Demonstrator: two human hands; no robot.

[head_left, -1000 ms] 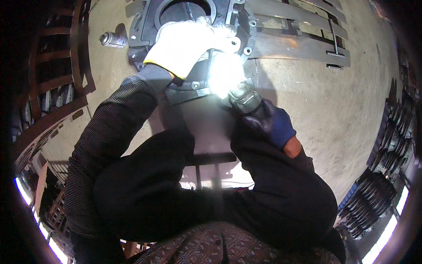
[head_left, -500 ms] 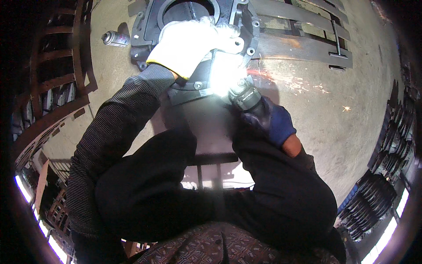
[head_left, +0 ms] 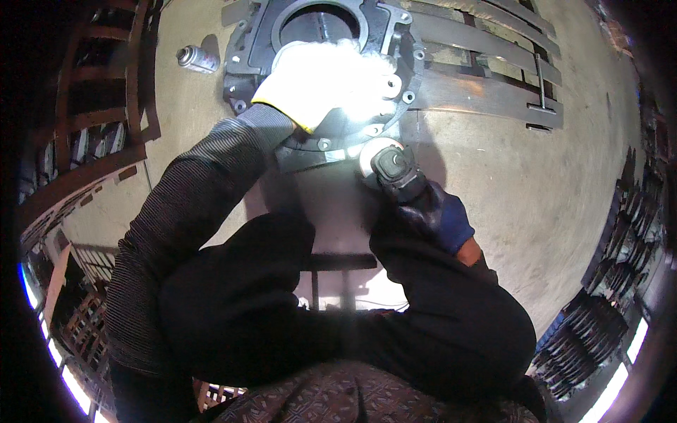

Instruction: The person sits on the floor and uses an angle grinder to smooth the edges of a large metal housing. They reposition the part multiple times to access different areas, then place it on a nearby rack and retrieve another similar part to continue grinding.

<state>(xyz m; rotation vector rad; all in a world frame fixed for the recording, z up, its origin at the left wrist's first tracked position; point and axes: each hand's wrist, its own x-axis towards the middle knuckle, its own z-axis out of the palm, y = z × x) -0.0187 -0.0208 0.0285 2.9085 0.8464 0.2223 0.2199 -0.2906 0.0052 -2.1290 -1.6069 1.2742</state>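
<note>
My left hand (head_left: 303, 81), in a white glove with a yellow cuff, rests on a large dark metal casting (head_left: 254, 74) with a round opening and bolt holes along its rim. Strong glare washes out its fingers, so their grip cannot be made out. My right hand (head_left: 441, 215), in a dark blue glove, is closed around an angle grinder (head_left: 396, 169). The grinder's pale disc lies beside the near right edge of the casting; whether they touch is unclear. No sparks show.
A spray can (head_left: 199, 60) lies on the concrete floor left of the casting. Flat metal bars (head_left: 486, 92) and a T-shaped rod (head_left: 541, 88) lie at the far right. Brown metal racks (head_left: 92, 92) stand at the left, and stacked dark parts (head_left: 582, 338) at the right edge.
The sparks have stopped. The grinder in my right hand has moved slightly toward me, away from the casting's edge. My left hand stays on the casting; the view has shifted a little.
</note>
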